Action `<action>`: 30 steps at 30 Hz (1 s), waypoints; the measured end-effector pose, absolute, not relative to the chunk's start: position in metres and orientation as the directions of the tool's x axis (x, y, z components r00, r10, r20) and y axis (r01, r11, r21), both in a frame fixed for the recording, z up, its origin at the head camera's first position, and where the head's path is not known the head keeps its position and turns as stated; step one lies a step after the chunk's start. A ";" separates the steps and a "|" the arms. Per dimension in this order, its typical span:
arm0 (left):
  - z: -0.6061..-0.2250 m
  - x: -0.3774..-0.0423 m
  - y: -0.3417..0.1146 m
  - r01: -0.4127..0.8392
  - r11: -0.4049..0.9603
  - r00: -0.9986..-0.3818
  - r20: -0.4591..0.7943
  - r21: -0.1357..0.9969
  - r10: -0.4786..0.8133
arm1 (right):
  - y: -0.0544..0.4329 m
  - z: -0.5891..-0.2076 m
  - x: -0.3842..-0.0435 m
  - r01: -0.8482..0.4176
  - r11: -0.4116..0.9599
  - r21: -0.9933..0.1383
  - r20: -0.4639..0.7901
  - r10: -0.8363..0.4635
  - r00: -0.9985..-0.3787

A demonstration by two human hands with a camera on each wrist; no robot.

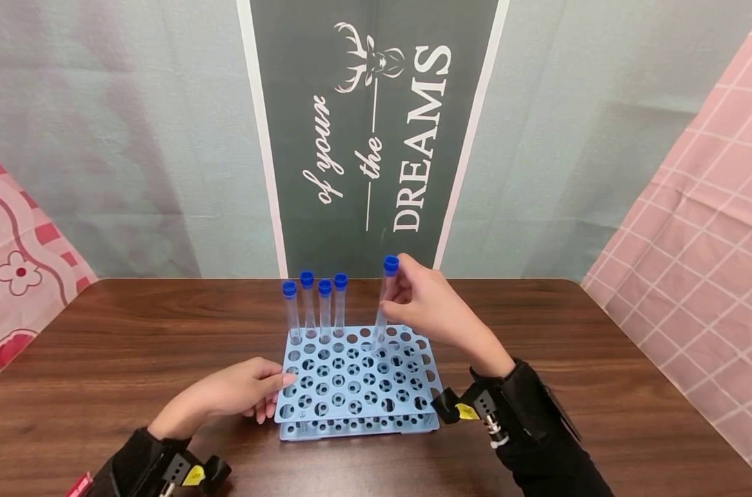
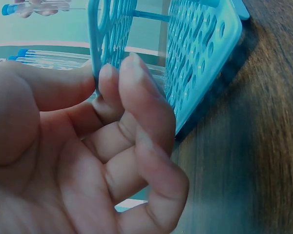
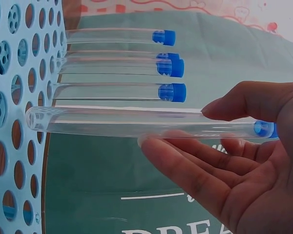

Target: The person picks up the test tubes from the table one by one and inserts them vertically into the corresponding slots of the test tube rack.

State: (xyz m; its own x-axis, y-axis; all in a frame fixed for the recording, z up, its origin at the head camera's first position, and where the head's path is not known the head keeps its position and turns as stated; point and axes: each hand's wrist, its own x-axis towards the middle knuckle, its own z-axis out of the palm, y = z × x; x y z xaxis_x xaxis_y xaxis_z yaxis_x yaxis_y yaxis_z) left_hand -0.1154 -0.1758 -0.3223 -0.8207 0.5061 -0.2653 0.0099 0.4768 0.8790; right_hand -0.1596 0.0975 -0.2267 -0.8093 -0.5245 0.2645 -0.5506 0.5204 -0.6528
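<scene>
A clear test tube with a blue cap (image 1: 383,304) is pinched between the thumb and fingers of my right hand (image 1: 434,304). It leans slightly above the back rows of a light blue test tube rack (image 1: 346,391). In the right wrist view the held tube's rounded end (image 3: 39,119) is close to the rack's holes; whether it has entered one I cannot tell. My left hand (image 1: 242,388) grips the rack's left edge, thumb on the top plate and index finger beneath, as the left wrist view shows. Several capped test tubes (image 1: 324,310) stand upright at the rack's back left.
The rack sits on a brown wooden table (image 1: 165,310). Behind the table hangs a grey-green cloth with white lettering (image 1: 376,138). Pink patterned cloths (image 1: 711,228) hang at both sides. Black wrist bands with small cameras (image 1: 519,407) sit on both forearms.
</scene>
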 end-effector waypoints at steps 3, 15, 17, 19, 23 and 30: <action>-0.323 -0.116 -0.176 0.008 0.478 -0.821 -0.267 0.878 0.505 | 0.096 -0.227 -0.159 -0.548 0.518 -0.656 0.262 -0.525 -0.810; -0.322 -0.115 -0.176 0.006 0.476 -0.823 -0.267 0.879 0.502 | 0.091 -0.229 -0.160 -0.564 0.530 -0.633 0.274 -0.528 -0.804; -0.322 -0.115 -0.176 0.005 0.475 -0.822 -0.267 0.880 0.503 | 0.090 -0.229 -0.160 -0.568 0.527 -0.632 0.278 -0.530 -0.801; -0.322 -0.115 -0.176 0.004 0.474 -0.821 -0.267 0.881 0.504 | 0.089 -0.229 -0.160 -0.570 0.526 -0.632 0.279 -0.532 -0.800; -0.321 -0.115 -0.176 0.008 0.477 -0.820 -0.267 0.879 0.507 | 0.088 -0.230 -0.161 -0.571 0.525 -0.632 0.275 -0.536 -0.798; -0.321 -0.115 -0.176 0.008 0.479 -0.814 -0.273 0.878 0.513 | 0.085 -0.231 -0.162 -0.587 0.510 -0.628 0.290 -0.547 -0.785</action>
State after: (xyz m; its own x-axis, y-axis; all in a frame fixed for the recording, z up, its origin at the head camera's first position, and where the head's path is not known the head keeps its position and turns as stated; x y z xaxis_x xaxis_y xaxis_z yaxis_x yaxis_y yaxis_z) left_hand -0.1153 -0.1760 -0.3212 -0.8138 0.5130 -0.2731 0.0076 0.4792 0.8777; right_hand -0.1623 0.0848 -0.2308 -0.7853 -0.5468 0.2902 -0.5875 0.5104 -0.6280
